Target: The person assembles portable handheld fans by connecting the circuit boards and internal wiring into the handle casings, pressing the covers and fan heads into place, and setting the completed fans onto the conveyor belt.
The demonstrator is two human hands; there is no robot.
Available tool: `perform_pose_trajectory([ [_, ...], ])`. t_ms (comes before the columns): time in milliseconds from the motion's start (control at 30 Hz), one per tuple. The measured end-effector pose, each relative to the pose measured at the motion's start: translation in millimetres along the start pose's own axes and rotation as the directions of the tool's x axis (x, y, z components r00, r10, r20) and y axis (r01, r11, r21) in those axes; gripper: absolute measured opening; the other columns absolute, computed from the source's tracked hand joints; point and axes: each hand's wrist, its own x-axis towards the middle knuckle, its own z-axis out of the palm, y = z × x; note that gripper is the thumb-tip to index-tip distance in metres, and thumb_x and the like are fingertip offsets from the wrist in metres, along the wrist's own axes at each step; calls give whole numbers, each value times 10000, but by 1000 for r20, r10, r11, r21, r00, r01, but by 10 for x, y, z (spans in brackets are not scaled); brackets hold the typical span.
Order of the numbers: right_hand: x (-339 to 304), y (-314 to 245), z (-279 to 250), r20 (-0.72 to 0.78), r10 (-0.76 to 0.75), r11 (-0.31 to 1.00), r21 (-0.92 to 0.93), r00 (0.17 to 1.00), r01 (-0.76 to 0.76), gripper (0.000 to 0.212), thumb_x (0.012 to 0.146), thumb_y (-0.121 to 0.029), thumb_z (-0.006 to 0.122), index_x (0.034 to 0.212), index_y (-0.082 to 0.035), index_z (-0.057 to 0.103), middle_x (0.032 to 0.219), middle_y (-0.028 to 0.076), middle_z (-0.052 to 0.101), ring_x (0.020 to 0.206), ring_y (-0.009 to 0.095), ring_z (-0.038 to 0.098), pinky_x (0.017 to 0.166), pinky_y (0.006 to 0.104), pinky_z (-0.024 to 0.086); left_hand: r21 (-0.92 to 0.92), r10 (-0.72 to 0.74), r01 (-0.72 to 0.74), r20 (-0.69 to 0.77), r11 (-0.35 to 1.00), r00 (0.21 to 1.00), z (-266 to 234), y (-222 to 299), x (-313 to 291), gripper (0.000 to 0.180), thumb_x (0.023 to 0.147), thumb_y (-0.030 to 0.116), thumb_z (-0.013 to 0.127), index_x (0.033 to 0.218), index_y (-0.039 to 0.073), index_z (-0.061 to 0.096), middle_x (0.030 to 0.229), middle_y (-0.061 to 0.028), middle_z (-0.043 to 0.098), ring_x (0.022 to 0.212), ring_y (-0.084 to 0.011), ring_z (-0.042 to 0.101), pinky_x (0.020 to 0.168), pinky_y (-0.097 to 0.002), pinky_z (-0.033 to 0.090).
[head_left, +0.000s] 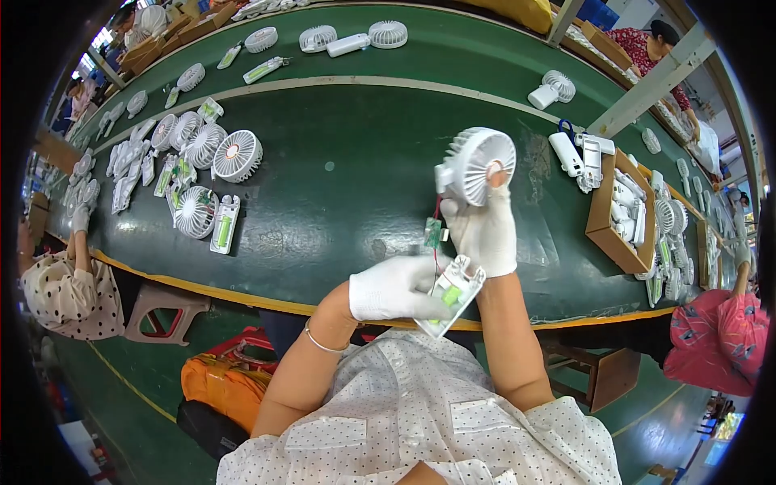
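Both of my hands wear white gloves. My right hand [487, 236] is closed around a round white fan head [477, 166] and lifts it over the green table. Below, near the table's front edge, my left hand [396, 288] grips an opened white fan handle [451, 297]; a green battery shows inside it. Red wires run from the fan head to a small green circuit board [433, 233] and on toward the handle. The board hangs between my hands. My left fingertips are partly hidden behind the handle.
A pile of fan heads [237, 155] and opened handles lies to the left. On the right stands a cardboard box [602, 214] of white parts, with more handles beside it. Fans dot the far belt [436, 61]. Co-workers sit at left [73, 291] and right [719, 339].
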Motion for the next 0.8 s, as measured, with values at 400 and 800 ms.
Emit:
perform_pose_trajectory([
  [400,-12,-136,-143,-51,-245,966,-96,968,240,546,918,-552,629,1254,-134,526,1102,51,635,921,187,641,573,291,494,-320,120,-269,-417,908,901,-109,-77,19,445,923,132,632,1319,-22,500,1130,-169,657,857,-197,685,735,-303,577],
  [800,-211,-54,-153,298,161,771,-633,941,69,889,827,-630,693,1364,42,469,1270,163,606,1150,267,610,1008,402,484,-461,202,-624,-679,631,706,-314,-263,25,476,987,380,604,1282,13,531,1044,-71,615,904,-163,606,802,-318,509],
])
